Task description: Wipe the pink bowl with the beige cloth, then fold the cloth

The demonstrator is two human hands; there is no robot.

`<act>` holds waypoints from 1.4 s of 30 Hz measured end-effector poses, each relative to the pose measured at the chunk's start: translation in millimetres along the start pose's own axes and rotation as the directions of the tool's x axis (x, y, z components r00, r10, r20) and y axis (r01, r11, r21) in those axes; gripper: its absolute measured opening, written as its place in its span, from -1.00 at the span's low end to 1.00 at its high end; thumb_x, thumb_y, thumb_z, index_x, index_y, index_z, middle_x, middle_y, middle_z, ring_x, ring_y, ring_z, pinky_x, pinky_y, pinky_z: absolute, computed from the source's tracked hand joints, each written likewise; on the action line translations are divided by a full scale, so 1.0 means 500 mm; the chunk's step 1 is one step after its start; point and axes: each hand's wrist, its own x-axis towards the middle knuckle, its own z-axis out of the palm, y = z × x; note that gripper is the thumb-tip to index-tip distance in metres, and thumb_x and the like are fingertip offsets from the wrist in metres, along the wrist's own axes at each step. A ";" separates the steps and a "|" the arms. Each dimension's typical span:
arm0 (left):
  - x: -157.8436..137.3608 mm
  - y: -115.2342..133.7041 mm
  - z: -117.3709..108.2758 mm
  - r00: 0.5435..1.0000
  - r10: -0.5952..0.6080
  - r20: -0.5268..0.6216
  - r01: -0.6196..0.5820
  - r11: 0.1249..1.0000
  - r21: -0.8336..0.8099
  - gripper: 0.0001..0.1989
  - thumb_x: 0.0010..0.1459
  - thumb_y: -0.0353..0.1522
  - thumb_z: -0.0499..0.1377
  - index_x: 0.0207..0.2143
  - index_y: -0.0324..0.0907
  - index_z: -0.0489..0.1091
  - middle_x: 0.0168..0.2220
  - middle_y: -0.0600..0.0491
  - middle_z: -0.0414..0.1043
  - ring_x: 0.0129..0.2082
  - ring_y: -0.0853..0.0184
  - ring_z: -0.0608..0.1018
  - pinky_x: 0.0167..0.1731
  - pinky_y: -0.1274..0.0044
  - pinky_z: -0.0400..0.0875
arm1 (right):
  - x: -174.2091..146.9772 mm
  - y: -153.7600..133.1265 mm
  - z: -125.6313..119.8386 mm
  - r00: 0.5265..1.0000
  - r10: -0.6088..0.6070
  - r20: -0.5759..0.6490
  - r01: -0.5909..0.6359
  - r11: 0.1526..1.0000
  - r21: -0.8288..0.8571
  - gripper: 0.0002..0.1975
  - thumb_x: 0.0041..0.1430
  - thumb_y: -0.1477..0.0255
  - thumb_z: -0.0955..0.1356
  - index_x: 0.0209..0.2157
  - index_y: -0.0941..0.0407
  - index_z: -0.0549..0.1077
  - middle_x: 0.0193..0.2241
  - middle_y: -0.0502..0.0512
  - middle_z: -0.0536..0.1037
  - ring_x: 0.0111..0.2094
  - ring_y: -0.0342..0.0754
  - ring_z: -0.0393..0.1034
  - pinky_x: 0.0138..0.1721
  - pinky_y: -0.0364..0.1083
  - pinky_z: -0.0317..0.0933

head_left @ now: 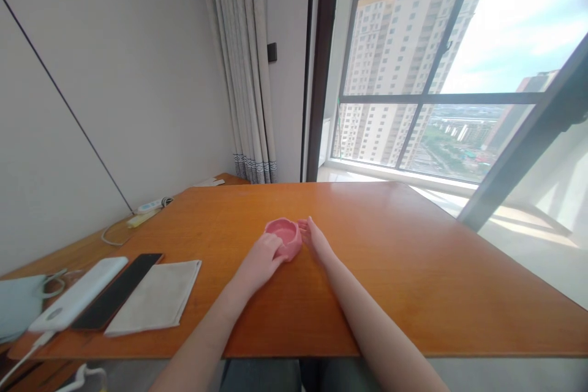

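A small pink bowl (290,247) with a wavy rim stands upright on the wooden table, its inside facing up. My left hand (264,255) grips its near left side, the fingers bent over the rim and the thumb along the front wall. At the bowl's right side is my right hand (313,237), thumb up and fingers stretched towards the wall of the bowl. Whether those fingertips press on it or only come close is hard to tell. Nothing can be seen inside the bowl apart from the part my left fingers cover.
On the left of the orange-brown table (386,275) lie a folded pale cloth (154,298), a black flat slab (118,291) and a white power bank (80,294) with a cable. A power strip (147,211) rests by the wall. The table's front edge runs close to my lap.
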 end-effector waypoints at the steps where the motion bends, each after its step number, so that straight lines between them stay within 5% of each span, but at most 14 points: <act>1: 0.003 0.008 0.009 1.000 0.015 0.019 -0.015 1.000 -0.005 -0.86 0.05 -0.35 0.16 -0.50 -0.17 0.25 -0.33 0.02 0.36 -0.30 0.27 0.37 -0.24 0.43 0.25 | -0.002 -0.007 -0.006 1.000 -0.005 0.011 0.004 0.997 0.072 -0.54 0.22 0.14 0.07 -0.21 0.14 0.42 -0.23 0.17 0.52 -0.16 -0.04 0.40 -0.18 -0.11 0.26; 6: 0.016 0.036 0.031 0.997 0.042 0.071 -0.039 0.998 -0.043 -0.89 0.05 -0.35 0.17 -0.47 -0.17 0.28 -0.32 0.02 0.37 -0.25 0.24 0.37 -0.19 0.40 0.25 | -0.017 -0.030 -0.027 0.999 -0.045 0.001 0.044 0.996 0.076 -0.75 -0.01 0.31 0.31 -0.28 0.11 0.46 -0.19 0.10 0.53 -0.08 0.01 0.35 -0.06 -0.08 0.21; 22: -0.005 0.045 0.051 0.983 0.100 0.153 -0.084 0.991 -0.102 -0.89 0.03 -0.34 0.19 -0.36 -0.16 0.35 -0.25 0.01 0.39 -0.18 0.21 0.38 -0.13 0.41 0.24 | -0.016 -0.004 -0.034 0.998 0.055 -0.037 -0.061 0.985 -0.160 -0.85 -0.15 0.50 0.19 -0.47 0.11 0.33 -0.55 -0.02 0.43 -0.48 -0.13 0.31 -0.47 -0.20 0.18; 35: 0.031 0.018 0.053 0.968 0.155 0.197 -0.142 0.987 -0.081 -0.93 0.04 -0.35 0.18 -0.42 -0.17 0.36 -0.28 0.01 0.39 -0.21 0.24 0.40 -0.15 0.42 0.28 | -0.001 0.003 -0.028 0.989 -0.041 -0.142 0.010 0.978 -0.208 -0.86 -0.11 0.50 0.21 -0.43 0.10 0.34 -0.41 0.04 0.49 -0.30 -0.07 0.38 -0.23 -0.14 0.24; 39: 0.009 0.012 0.032 0.986 0.137 0.097 -0.127 0.986 -0.105 -0.70 0.03 -0.29 0.20 -0.14 -0.11 0.36 0.01 -0.04 0.31 0.04 0.19 0.31 0.06 0.36 0.18 | 0.000 0.009 -0.027 0.989 -0.046 -0.138 0.019 0.981 -0.193 -0.85 -0.08 0.47 0.22 -0.39 0.11 0.35 -0.37 0.06 0.50 -0.27 -0.06 0.39 -0.21 -0.13 0.24; 42: -0.043 -0.048 -0.021 0.999 0.038 0.028 -0.035 0.996 -0.082 -0.49 0.08 -0.18 0.13 0.09 -0.03 0.20 0.21 -0.02 0.09 0.18 0.19 0.18 0.16 0.35 0.07 | -0.001 0.008 -0.026 0.985 -0.053 -0.166 0.025 0.985 -0.170 -0.79 0.00 0.37 0.22 -0.27 0.10 0.33 -0.28 0.10 0.50 -0.21 -0.05 0.39 -0.19 -0.12 0.24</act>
